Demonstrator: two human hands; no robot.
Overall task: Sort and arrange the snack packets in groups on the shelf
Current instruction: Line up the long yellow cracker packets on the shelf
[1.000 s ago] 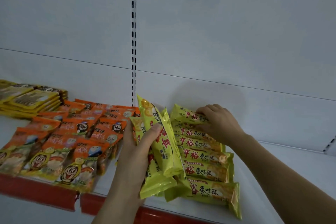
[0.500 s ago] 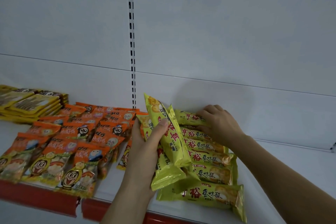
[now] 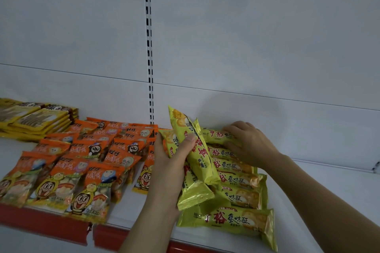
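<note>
Behind the left hand (image 3: 170, 170) gripping yellow packets (image 3: 197, 158), right hand (image 3: 249, 144) fingers curl—seemingly pinching—a shelved packet (image 3: 218, 135) (partly hidden).

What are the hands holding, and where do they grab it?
The left hand grips two long yellow packets around their middles. The right hand rests on the back packet of the yellow row, fingers curled at its top edge.
</note>
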